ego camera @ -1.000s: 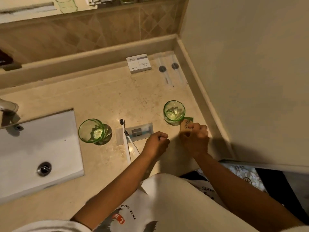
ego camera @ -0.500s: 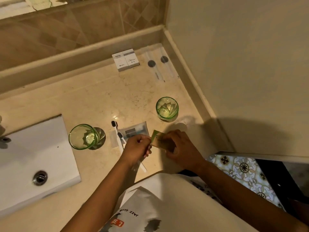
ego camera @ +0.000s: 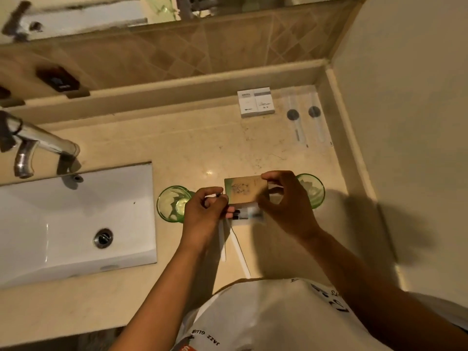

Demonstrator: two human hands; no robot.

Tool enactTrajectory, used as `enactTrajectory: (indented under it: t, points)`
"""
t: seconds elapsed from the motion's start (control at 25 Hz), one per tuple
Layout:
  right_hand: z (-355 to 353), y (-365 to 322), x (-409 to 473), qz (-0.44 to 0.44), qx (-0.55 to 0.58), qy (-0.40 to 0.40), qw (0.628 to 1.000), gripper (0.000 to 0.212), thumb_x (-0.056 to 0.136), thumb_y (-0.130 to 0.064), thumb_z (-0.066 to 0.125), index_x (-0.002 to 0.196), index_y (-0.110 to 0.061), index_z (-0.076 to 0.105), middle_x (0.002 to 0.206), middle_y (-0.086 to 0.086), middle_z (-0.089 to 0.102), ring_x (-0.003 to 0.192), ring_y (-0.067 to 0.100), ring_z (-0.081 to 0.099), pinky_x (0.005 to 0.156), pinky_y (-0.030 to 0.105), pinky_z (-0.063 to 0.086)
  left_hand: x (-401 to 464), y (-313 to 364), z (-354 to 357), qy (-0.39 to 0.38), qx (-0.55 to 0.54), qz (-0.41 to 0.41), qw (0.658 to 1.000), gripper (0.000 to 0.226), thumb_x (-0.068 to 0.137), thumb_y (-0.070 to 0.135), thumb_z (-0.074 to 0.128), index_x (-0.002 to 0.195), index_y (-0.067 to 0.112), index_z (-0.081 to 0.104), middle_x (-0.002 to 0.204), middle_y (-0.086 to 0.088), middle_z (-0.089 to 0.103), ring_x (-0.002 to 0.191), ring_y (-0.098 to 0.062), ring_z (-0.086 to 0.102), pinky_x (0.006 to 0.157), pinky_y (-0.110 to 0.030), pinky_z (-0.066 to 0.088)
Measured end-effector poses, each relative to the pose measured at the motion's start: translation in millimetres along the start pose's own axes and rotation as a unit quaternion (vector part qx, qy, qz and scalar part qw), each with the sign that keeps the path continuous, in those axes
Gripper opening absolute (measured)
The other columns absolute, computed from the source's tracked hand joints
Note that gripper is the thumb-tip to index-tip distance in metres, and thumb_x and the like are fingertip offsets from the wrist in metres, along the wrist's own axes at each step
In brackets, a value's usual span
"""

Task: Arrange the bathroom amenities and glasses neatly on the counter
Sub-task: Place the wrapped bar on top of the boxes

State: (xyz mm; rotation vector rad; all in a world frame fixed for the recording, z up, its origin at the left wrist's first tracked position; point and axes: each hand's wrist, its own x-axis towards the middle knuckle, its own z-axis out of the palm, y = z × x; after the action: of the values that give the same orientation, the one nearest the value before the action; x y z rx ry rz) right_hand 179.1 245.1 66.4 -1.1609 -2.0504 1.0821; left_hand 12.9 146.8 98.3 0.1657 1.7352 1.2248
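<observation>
My right hand [ego camera: 283, 203] pinches a small tan and green amenity box [ego camera: 244, 190] and holds it flat above the beige counter [ego camera: 197, 150]. My left hand [ego camera: 205, 214] is curled over the heads of two white toothbrushes [ego camera: 236, 245] that lie on the counter, beside a clear toothpaste packet [ego camera: 249, 215]. One green glass [ego camera: 171, 202] stands just left of my left hand. A second green glass [ego camera: 314, 190] stands behind my right hand, partly hidden. Whether my left fingers grip the toothbrushes is unclear.
Two white boxes [ego camera: 255, 102] sit side by side at the back of the counter. Two wrapped items with dark round ends [ego camera: 304, 117] lie in the back right corner by the wall. A white sink [ego camera: 73, 221] with a chrome tap [ego camera: 38, 143] fills the left.
My right hand lifted the tan box from beside the right glass and carried it left, over the toothpaste packet. My left hand moved onto the toothbrush heads. The camera view shifted left.
</observation>
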Motion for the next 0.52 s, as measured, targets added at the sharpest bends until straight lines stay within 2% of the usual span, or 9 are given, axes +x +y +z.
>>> enactTrajectory:
  t: [0.08, 0.2, 0.32, 0.44, 0.52]
  points:
    - [-4, 0, 20, 0.01, 0.036, 0.019, 0.999, 0.04, 0.084, -0.028, 0.078, 0.11, -0.003, 0.062, 0.11, 0.009, 0.069, 0.096, 0.015, 0.071, 0.074, 0.015, 0.057, 3, 8, 3, 0.0, 0.015, 0.018, 1.0, 0.017, 0.097, 0.005, 0.063, 0.11, 0.013, 0.069, 0.091, -0.017, 0.078, 0.073, -0.025, 0.075, 0.069, -0.03, 0.063]
    - [-12, 4, 55, 0.006, 0.05, 0.042, 0.998, 0.043, 0.084, -0.044, 0.069, 0.106, -0.007, 0.069, 0.105, 0.004, 0.072, 0.094, 0.007, 0.069, 0.077, 0.015, 0.056, 25, 19, 16, 0.014, 0.1, 0.061, 0.993, 0.025, 0.096, 0.01, 0.06, 0.113, 0.023, 0.073, 0.092, -0.008, 0.079, 0.083, -0.021, 0.076, 0.08, -0.039, 0.063]
    - [-17, 13, 101, 0.087, 0.051, 0.038, 0.994, 0.027, 0.086, -0.028, 0.069, 0.11, -0.015, 0.071, 0.102, -0.01, 0.065, 0.096, -0.004, 0.064, 0.079, 0.005, 0.047, 65, 44, 40, 0.031, 0.194, 0.104, 0.975, 0.031, 0.092, 0.02, 0.062, 0.121, 0.025, 0.073, 0.106, 0.0, 0.075, 0.095, -0.017, 0.071, 0.088, -0.043, 0.059]
    - [-16, 31, 146, 0.083, 0.031, 0.032, 0.996, 0.027, 0.086, -0.01, 0.074, 0.113, -0.01, 0.07, 0.106, -0.003, 0.066, 0.099, -0.002, 0.065, 0.08, 0.003, 0.046, 107, 77, 72, 0.016, 0.267, 0.142, 0.953, 0.038, 0.091, 0.009, 0.064, 0.127, 0.018, 0.07, 0.105, 0.0, 0.071, 0.099, -0.019, 0.067, 0.09, -0.036, 0.056]
    - [-16, 45, 175, 0.1, 0.069, 0.041, 0.992, 0.031, 0.083, 0.0, 0.076, 0.112, -0.004, 0.068, 0.11, 0.005, 0.063, 0.097, -0.003, 0.066, 0.074, 0.004, 0.049, 139, 92, 95, 0.009, 0.261, 0.137, 0.956, 0.042, 0.088, 0.005, 0.066, 0.128, 0.017, 0.069, 0.1, 0.002, 0.072, 0.098, -0.019, 0.068, 0.092, -0.036, 0.057]
